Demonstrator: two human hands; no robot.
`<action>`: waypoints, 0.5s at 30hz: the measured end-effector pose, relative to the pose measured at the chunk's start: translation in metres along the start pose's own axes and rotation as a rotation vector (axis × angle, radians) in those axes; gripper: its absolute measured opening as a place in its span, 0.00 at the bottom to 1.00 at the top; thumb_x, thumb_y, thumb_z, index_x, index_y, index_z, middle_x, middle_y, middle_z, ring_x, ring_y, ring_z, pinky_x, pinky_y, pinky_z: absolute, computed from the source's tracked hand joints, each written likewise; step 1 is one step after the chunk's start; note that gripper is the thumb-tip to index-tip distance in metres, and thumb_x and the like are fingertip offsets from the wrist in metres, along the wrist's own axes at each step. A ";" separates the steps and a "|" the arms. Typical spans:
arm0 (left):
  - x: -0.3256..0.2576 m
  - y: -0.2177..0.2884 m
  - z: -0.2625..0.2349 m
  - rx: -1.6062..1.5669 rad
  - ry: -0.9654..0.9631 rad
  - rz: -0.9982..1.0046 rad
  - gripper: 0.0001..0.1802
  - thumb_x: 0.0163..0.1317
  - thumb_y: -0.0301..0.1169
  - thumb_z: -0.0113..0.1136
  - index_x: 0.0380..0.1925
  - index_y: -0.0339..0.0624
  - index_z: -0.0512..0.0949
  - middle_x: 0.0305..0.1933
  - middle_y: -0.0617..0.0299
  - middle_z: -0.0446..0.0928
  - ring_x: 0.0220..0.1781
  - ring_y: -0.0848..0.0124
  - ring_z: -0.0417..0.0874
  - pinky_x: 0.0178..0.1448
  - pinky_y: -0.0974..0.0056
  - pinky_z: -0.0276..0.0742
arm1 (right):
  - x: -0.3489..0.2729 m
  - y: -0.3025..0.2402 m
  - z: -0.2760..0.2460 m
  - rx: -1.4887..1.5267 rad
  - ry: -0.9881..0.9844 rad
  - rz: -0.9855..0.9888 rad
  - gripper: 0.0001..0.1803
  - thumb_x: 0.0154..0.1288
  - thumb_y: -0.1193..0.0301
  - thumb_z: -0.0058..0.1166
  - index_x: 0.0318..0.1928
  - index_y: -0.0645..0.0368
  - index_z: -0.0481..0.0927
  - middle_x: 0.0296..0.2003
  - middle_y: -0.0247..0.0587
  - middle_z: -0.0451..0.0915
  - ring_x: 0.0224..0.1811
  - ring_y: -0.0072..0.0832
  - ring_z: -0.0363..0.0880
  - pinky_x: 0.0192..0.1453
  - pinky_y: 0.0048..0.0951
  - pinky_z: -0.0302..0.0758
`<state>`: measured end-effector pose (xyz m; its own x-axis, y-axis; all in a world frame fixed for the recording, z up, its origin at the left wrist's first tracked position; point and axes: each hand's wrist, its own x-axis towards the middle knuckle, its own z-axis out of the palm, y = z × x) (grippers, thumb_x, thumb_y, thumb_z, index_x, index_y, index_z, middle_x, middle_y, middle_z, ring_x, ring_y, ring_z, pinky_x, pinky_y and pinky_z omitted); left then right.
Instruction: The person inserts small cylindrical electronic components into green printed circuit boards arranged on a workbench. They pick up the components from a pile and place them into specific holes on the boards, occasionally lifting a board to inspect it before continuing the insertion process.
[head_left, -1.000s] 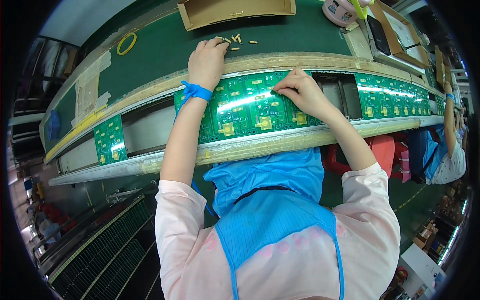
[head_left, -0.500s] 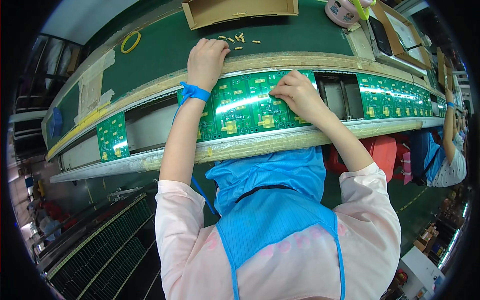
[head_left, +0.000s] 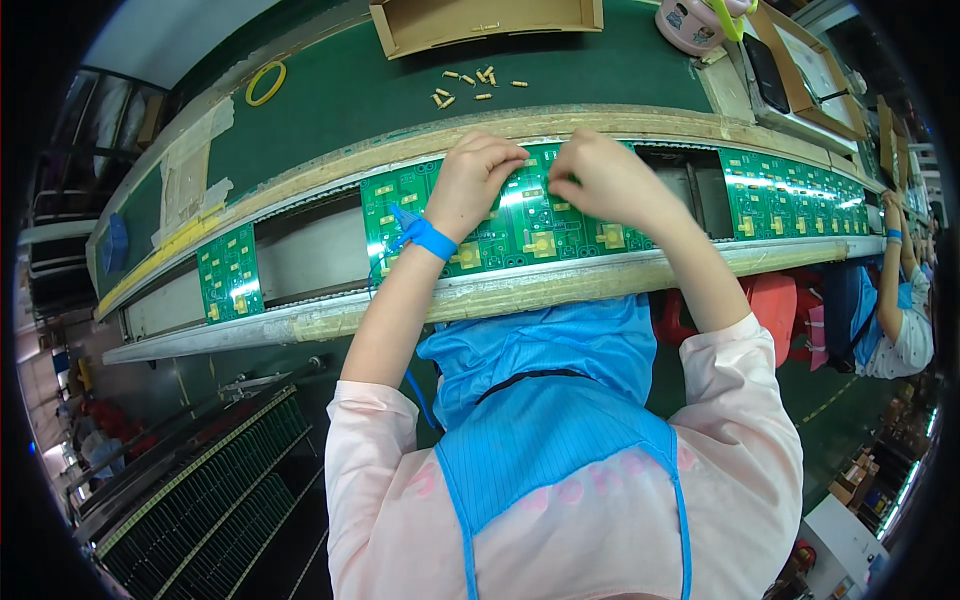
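Observation:
A green circuit board (head_left: pixel 400 187) with repeated sections lies in the conveyor rail in front of me. Over its upper middle, my left hand (head_left: pixel 474 188) has thumb and fingers pinched together; whatever sits between the fingertips is too small to make out. A blue wrist strap (head_left: pixel 432 240) circles that wrist. Just to the right, my right hand (head_left: pixel 603 183) hovers over the same board, fingers curled and closed, their tips partly hidden. Pale cylindrical resistors (head_left: pixel 484 97) lie loose on the green mat beyond the rail. Small beige parts are seated on the board.
Further boards sit on the rail, one at left (head_left: pixel 230 275) and a longer one at right (head_left: pixel 790 195). A cardboard box (head_left: pixel 490 30), yellow tape roll (head_left: pixel 266 84) and pink container (head_left: pixel 690 25) stand on the bench. A board rack (head_left: pixel 210 490) is at lower left; another person works far right.
My left hand has come back from the loose resistors to the board, uncovering several on the mat. My right hand has shifted slightly, its fingers now curled more tightly.

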<state>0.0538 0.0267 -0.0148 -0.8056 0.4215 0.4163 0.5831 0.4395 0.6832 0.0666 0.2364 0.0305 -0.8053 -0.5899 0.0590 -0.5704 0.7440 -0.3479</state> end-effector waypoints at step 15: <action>-0.006 -0.001 0.001 -0.009 -0.045 -0.069 0.08 0.53 0.25 0.67 0.35 0.42 0.86 0.31 0.60 0.80 0.41 0.64 0.76 0.47 0.62 0.74 | 0.086 0.058 0.035 0.101 0.407 0.191 0.11 0.62 0.59 0.58 0.41 0.45 0.86 0.41 0.31 0.79 0.41 0.35 0.81 0.45 0.33 0.77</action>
<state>0.0577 0.0250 -0.0187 -0.8381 0.4257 0.3410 0.5253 0.4614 0.7150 -0.0306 0.2180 -0.0174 -0.9040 -0.2582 0.3408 -0.4029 0.7812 -0.4769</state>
